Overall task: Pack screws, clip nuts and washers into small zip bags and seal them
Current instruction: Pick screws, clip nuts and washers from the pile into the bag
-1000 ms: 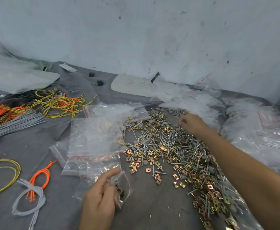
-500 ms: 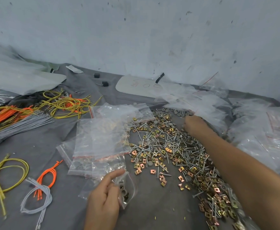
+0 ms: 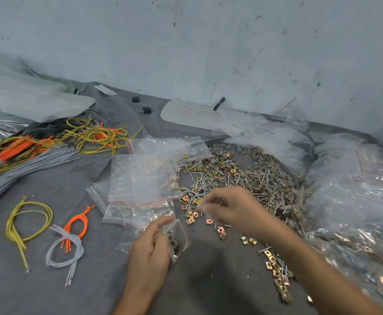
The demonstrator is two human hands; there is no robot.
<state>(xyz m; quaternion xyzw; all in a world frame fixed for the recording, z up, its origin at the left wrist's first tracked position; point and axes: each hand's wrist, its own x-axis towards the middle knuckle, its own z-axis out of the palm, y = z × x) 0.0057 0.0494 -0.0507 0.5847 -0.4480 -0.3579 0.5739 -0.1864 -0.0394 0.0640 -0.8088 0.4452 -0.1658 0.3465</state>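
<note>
Wires [image 3: 65,251] lie far to the left of the hardware pile [image 3: 242,176], yellow, orange and grey ones, all on the grey cloth [image 3: 208,280]. They are not part of this job. Closer to the pile, touching its left edge, is a loose stack of empty zip bags [image 3: 140,178].

In front of the pile, to its left, my left hand [image 3: 149,253] holds the small zip bag [image 3: 178,239]. Thumb and fingers pinch the film near the mouth, and the mouth looks open, turned toward the pile. Some dark pieces sit in the bottom of it. I judge the film thin, soft and slippery, so the best place to hold is at the zip strip, where it is stiffer. Held lower, the bag would fold and close the mouth.

My right hand [image 3: 231,208] is over the near edge of the pile. It is blurred. The fingers are drawn together as for a pinch, but I cannot tell if something is between them. Just beside it lie brass-coloured clip nuts [image 3: 191,214]. Screws [image 3: 274,185] fill the middle of the pile and round washers [image 3: 249,152] the far side. Each piece is small, hard and light, but screws are pointed and can pierce the film. Washers lie flat, so I think it is easier to slide one up by its edge.

Right of the pile is a heap of clear bags [image 3: 356,189].
</note>
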